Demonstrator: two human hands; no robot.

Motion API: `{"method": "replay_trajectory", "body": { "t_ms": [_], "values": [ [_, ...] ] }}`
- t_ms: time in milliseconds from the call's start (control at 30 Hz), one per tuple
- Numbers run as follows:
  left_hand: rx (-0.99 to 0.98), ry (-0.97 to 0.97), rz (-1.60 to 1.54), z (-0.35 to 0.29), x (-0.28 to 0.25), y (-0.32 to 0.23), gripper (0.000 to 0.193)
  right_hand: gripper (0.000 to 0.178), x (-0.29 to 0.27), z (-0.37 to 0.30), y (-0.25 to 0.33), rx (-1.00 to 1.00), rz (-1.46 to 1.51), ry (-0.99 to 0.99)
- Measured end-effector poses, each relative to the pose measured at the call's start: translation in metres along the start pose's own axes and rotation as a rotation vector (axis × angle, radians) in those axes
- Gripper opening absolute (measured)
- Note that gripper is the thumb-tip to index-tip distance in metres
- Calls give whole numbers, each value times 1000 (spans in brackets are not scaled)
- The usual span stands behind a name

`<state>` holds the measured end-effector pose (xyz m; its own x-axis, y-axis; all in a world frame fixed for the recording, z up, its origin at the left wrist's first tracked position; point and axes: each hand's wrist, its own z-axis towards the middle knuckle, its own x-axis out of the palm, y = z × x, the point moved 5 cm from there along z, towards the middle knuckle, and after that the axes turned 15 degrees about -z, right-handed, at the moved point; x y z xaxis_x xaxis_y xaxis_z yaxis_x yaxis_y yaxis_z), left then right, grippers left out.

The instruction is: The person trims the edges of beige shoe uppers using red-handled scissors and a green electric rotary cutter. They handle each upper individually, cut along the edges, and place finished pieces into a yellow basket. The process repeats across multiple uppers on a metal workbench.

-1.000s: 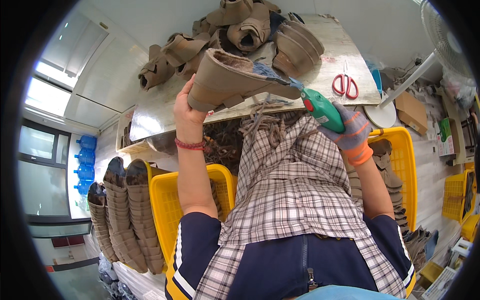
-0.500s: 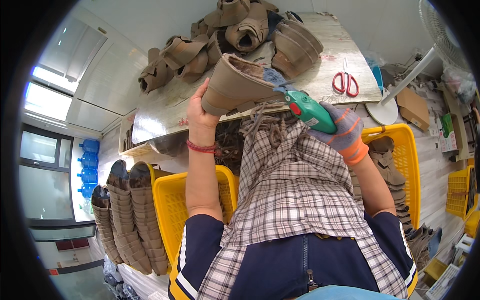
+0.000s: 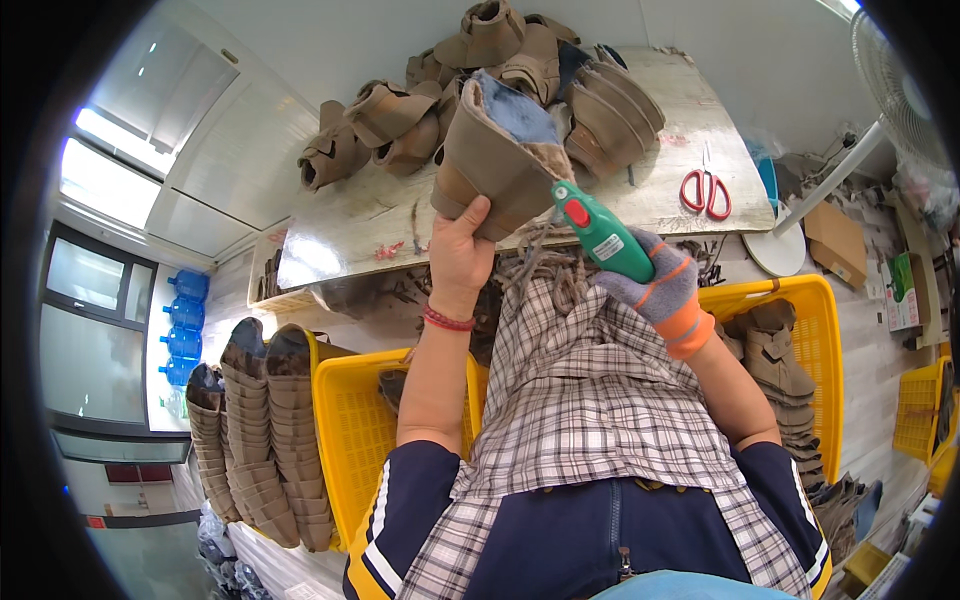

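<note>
The left hand's [image 3: 462, 240] thumb presses the near side of the upper [image 3: 500, 165], its other fingers hidden behind, gripping it above the table's [image 3: 715, 130] front edge. The right hand [image 3: 655, 285], gloved, wraps its fingers around the trimmer [image 3: 605, 238], whose tip meets the upper's right rim. Both forearms reach forward, the right one angled inward.

Compared with half a second ago, the upper is turned: its blue lining now lies away from the tip, which sits by brown lining instead, and the left thumb shows in front.

The left basket [image 3: 340, 430] has a brown piece [image 3: 392, 388] inside; the right basket [image 3: 825, 350] holds stacked uppers [image 3: 775, 350].
</note>
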<state>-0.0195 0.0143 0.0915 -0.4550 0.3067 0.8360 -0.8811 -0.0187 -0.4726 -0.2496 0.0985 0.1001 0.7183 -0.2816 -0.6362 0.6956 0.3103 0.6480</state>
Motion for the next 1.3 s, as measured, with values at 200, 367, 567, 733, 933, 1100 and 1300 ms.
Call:
{"method": "replay_trajectory", "body": {
  "t_ms": [200, 367, 567, 733, 933, 1100, 1300],
  "values": [
    [118, 127, 219, -6, 1, 1, 41, 60, 8, 1, -14, 112, 56, -28],
    [148, 144, 558, -13, -2, 9, 33, 57, 5, 4, -2, 54, 49, -83],
    [275, 189, 1038, -22, 13, 19, 22, 53, 5, 7, -6, 180, 211, -77],
    [450, 474, 1518, -27, -10, 28, 30, 49, -1, 10, -4, 281, 341, -54],
    [518, 590, 1626, -36, 9, 36, 37, 43, -14, 13, -3, 343, 411, 9],
    [487, 623, 1630, -46, 11, 39, 40, 39, -20, 22, -6, 370, 498, 37],
    [542, 552, 1511, -7, -20, 12, 42, 39, -37, 30, -21, 401, 533, -96]
  ]
}}
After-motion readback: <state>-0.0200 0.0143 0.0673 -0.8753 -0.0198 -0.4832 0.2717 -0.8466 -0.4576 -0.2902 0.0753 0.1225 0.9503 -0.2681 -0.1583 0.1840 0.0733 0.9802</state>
